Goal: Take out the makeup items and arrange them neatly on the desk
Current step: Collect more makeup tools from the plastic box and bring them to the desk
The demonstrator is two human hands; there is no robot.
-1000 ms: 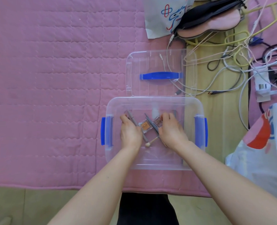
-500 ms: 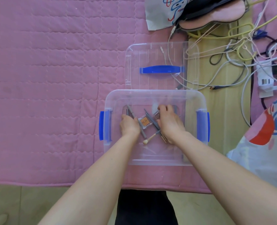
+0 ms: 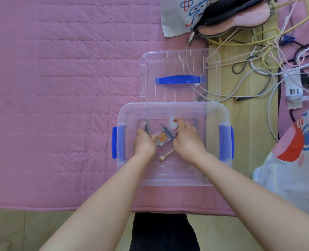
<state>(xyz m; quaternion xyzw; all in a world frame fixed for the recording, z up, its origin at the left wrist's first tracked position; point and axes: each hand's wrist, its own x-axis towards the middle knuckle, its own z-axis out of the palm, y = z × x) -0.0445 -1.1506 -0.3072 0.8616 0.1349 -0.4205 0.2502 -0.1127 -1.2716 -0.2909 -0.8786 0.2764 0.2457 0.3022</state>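
Observation:
A clear storage box [image 3: 173, 180] with blue latches sits on the pink quilted mat, and both my hands are inside it. On its floor lie an orange eyeshadow compact [image 3: 162, 137], crossed grey pencils [image 3: 166, 130], a wooden-handled brush [image 3: 165, 155] and a grey stick [image 3: 147, 126]. My left hand [image 3: 144, 144] is curled over the left items, with its thumb against the compact's edge; what its fingers hold is hidden. My right hand [image 3: 188, 140] hovers over the right items, fingers apart and index finger raised.
The box's clear lid [image 3: 179, 60] with a blue handle lies just behind the box. Tangled cables [image 3: 258, 69] spread over the wooden strip to the right. A white plastic bag [image 3: 295, 160] lies at right, a printed bag [image 3: 179, 13] and a pink pouch [image 3: 240, 19] at the back.
My right hand has opened and lifted its index finger off the items. My left hand has slid slightly toward the compact. The items have barely shifted.

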